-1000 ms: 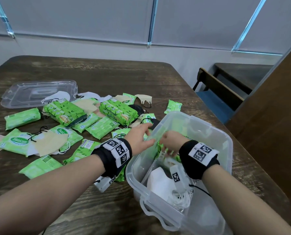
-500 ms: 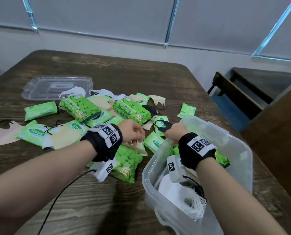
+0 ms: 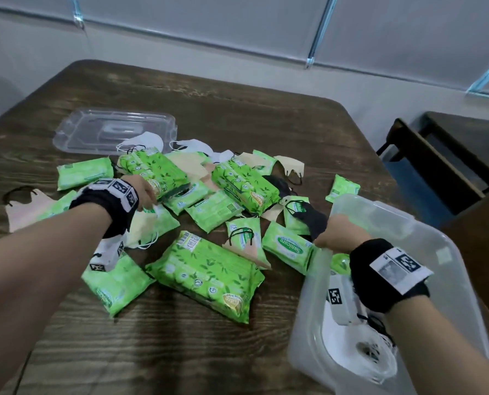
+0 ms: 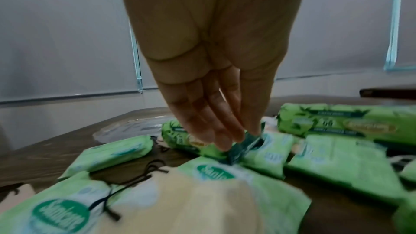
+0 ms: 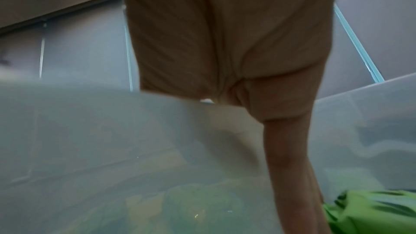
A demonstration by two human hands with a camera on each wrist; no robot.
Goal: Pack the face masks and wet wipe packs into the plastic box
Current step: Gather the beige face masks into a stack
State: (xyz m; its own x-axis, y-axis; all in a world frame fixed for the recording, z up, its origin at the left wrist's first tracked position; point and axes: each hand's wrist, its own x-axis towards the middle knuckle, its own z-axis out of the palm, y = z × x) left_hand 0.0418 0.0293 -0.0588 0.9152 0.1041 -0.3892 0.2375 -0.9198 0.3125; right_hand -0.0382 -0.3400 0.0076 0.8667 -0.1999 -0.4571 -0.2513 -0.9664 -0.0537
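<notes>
Head view, nearest: the plastic box [image 3: 462, 283] stands at the near right of the table [image 3: 237, 109], with white masks [image 3: 360, 346] and a green pack [image 3: 340, 263] already lying inside
Right hand: the right hand [image 3: 338, 232] sits on the box's left rim; in the right wrist view one finger runs down the inside of the wall towards the green pack, the other fingers are hidden, so I cannot tell whether it grips the rim or merely rests there
Step in hand: fetching the next item, with much of the pile not yet packed
Left hand: the left hand [image 3: 142, 189] reaches into the pile; the left wrist view shows straight, relaxed fingers [image 4: 216, 131] touching the dark sealed end of a long leaf-print pack [image 3: 155, 173], with nothing closed in them yet
Next move: likely calls for curling fingers and thumb round that pack, lifting it off the small packs beneath and carrying it right, over the rim
Loose items: a big leaf-print pack [image 3: 206, 273] lies near, small packs and beige, black and white masks are scattered beyond
Farthest: the clear lid [image 3: 95, 132] lies flat, well apart from the box
</notes>
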